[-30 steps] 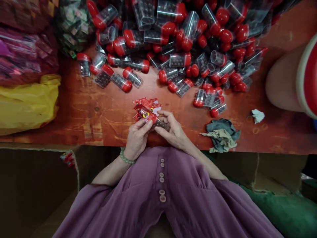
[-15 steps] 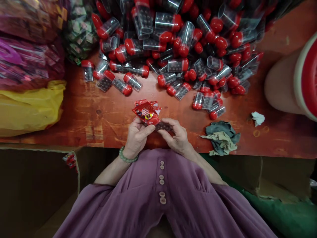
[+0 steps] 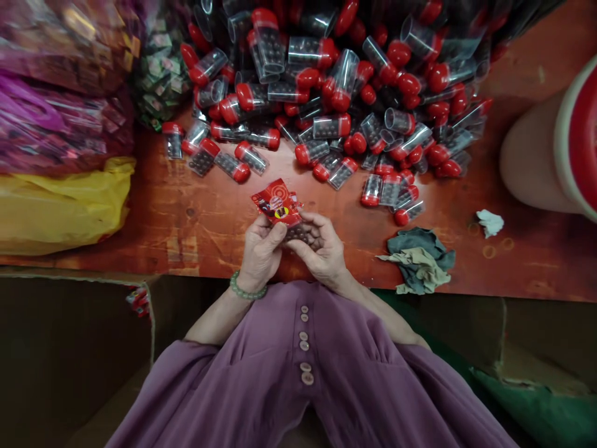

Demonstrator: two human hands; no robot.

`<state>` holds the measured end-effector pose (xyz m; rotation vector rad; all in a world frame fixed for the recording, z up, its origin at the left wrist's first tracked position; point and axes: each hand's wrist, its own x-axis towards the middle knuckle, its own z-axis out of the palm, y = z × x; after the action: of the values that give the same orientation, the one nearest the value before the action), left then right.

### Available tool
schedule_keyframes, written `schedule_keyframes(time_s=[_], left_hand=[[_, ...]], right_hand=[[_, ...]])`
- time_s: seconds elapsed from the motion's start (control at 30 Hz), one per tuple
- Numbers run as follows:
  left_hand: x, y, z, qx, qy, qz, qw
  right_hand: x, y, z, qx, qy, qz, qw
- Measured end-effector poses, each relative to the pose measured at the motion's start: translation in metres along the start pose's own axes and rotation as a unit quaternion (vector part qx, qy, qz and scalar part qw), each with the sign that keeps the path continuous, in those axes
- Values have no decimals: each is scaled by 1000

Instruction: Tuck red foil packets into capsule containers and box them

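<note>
Both hands meet close to the table's front edge. My left hand (image 3: 261, 252), with a green bead bracelet at the wrist, pinches red printed packets (image 3: 278, 202) between thumb and fingers. Fingers of my right hand (image 3: 324, 249) are curled round a clear pack of dark balls (image 3: 298, 234), which lies against the lower side of the packets. Whether the pack has a red cap is hidden by the packets and fingers. Beyond the hands lies a large pile of clear tubes with red caps and dark balls (image 3: 331, 126).
Filled plastic bags (image 3: 69, 124) and a yellow bag (image 3: 65, 208) stand at the left. Crumpled cloths (image 3: 420, 258), a white scrap (image 3: 489, 223) and rubber bands lie on the wooden table (image 3: 536, 261) at right, near a large red-and-white container (image 3: 532, 149). Cardboard boxes (image 3: 69, 348) are below the edge.
The red packets have tilted up and show more of their printed face. My right hand has shifted slightly left, and more of the dark balls shows between the hands.
</note>
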<state>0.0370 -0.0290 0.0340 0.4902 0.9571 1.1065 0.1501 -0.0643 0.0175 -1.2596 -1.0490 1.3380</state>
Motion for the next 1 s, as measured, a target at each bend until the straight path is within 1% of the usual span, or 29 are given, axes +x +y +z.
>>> schedule_keyframes(time_s=[0.07, 0.13, 0.23, 0.3, 0.37, 0.43, 0.5, 0.53, 0.6, 0.67, 0.73, 0.8, 0.87, 1.0], left_hand=[[2, 1, -3, 5, -3, 2, 1000], [4, 0, -6, 9, 10, -12, 1000], [5, -1, -8, -8, 12, -36, 999], [5, 0, -8, -17, -10, -46, 999], [4, 3, -7, -17, -38, -56, 998], [3, 6, -7, -9, -60, -69, 996], [4, 8, -6, -1, -72, -78, 994], [4, 9, -7, 2, -75, -78, 994], [5, 8, -7, 4, -68, -67, 995], [6, 6, -9, 8, -43, -53, 998], [7, 3, -10, 20, -15, -47, 999], [7, 1, -11, 27, -8, -46, 999], [7, 2, -11, 20, -14, -35, 999], [7, 4, -11, 5, -9, -4, 1000]], right_hand=[[1, -2, -4, -52, -11, -19, 998], [1, -3, -8, -98, -30, -35, 994], [1, -2, -11, -119, -41, -49, 991], [1, 1, -10, -86, -22, -47, 995], [1, 2, -9, -21, -10, -21, 1000], [1, 2, -9, 45, -19, 21, 999], [2, 2, -9, 75, -29, 47, 996], [3, 2, -9, 75, -27, 44, 996], [3, 4, -9, 47, -11, 10, 999], [3, 8, -9, 1, 2, -33, 999], [2, 11, -9, -28, 4, -61, 998], [2, 12, -10, -30, -4, -65, 997], [3, 11, -11, -37, -6, -62, 997], [2, 7, -14, -124, 1, -90, 988]])
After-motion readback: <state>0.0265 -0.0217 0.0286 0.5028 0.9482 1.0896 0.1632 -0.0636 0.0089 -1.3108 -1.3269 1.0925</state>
